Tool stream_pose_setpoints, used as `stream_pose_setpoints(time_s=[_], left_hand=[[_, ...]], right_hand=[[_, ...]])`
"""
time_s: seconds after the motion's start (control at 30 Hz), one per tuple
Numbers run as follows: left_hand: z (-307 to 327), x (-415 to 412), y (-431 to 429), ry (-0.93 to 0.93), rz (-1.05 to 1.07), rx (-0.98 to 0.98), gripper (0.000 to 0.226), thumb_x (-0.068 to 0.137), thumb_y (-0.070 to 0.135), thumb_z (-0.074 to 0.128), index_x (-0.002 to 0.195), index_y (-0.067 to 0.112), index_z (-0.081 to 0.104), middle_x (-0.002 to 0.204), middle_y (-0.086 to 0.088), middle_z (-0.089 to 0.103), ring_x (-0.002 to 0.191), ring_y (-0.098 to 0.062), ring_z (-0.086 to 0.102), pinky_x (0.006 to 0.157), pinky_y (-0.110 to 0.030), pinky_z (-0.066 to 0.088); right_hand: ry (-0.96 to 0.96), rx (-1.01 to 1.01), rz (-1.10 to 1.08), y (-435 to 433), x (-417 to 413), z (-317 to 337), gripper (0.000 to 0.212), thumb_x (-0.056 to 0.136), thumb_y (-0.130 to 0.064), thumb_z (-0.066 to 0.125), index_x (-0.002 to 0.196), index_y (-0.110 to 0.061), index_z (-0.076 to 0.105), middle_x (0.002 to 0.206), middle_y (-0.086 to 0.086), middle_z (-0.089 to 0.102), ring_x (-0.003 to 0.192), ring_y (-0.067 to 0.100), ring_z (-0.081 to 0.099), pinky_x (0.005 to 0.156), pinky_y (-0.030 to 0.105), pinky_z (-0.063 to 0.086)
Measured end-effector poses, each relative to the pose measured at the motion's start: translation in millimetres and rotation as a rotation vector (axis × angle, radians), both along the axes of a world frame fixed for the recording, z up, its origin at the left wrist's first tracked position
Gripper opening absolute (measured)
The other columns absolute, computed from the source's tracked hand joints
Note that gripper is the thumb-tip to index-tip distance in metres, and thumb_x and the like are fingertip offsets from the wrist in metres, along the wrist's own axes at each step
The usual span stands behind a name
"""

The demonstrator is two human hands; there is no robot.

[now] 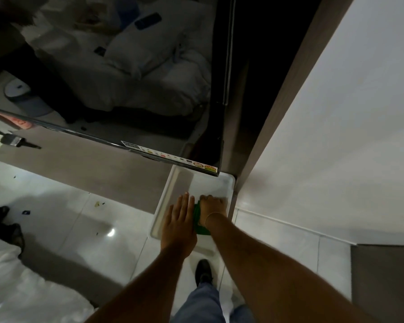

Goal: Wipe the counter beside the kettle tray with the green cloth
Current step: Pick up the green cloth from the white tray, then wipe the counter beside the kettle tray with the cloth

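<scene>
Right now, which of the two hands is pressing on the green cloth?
The right hand, nearer the wall, lies on the green cloth. The left hand rests flat beside it on the white tray.

Viewpoint: head-worn, steeply down over both forearms.
Facing: toward the TV screen (pixel 117 73) and the wall (pixel 336 113) to its right.
Nearness: hands mid-frame, at arm's length; floor (pixel 79 217) far below.
Lens: wide-angle, straight edges splay outward.
Views: just this one.
</scene>
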State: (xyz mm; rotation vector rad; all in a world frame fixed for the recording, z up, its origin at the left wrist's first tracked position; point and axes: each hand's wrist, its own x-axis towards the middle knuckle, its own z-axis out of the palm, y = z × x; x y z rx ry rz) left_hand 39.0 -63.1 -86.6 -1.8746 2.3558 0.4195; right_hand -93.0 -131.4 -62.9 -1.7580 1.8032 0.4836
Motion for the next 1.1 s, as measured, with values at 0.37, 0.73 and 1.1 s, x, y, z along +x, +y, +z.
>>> stream_pose_setpoints(time_s=[0.37,0.73,1.1], left_hand=[[35,-18,-9,0.080,-0.052,-0.068,0.090,0.103,0.014,0.052,0.173,0.020,-0.005,0.182,-0.006,-0.009,0.169,-0.028,-0.007,0.136,-0.050,0.001],[99,-154,-12,0.261,-0.070,-0.052,0.071,0.110,0.038,0.043,0.171,0.007,0.025,0.176,-0.027,0.029,0.162,-0.041,0.034,0.131,-0.050,0.032],[119,-357,102,0.353,-0.740,0.010,0.072,0.111,0.045,0.022,0.173,0.010,0.010,0.182,-0.019,0.009,0.170,-0.036,0.012,0.136,-0.049,0.018]], right_hand=[[-0.362,0.266,-0.308,-13,-27,34,0.041,0.097,-0.030,0.072,0.132,-0.010,0.063,0.132,0.014,0.066,0.126,0.032,0.062,0.115,0.044,0.047],[-0.628,0.069,-0.639,57,-204,124,0.038,0.084,-0.010,0.079,0.115,-0.017,0.058,0.117,0.010,0.068,0.113,0.031,0.067,0.097,0.039,0.056],[-0.331,-0.288,-1.329,283,-387,137,0.022,0.091,-0.015,0.060,0.073,-0.004,0.066,0.082,0.017,0.065,0.079,0.023,0.055,0.075,0.035,0.049]])
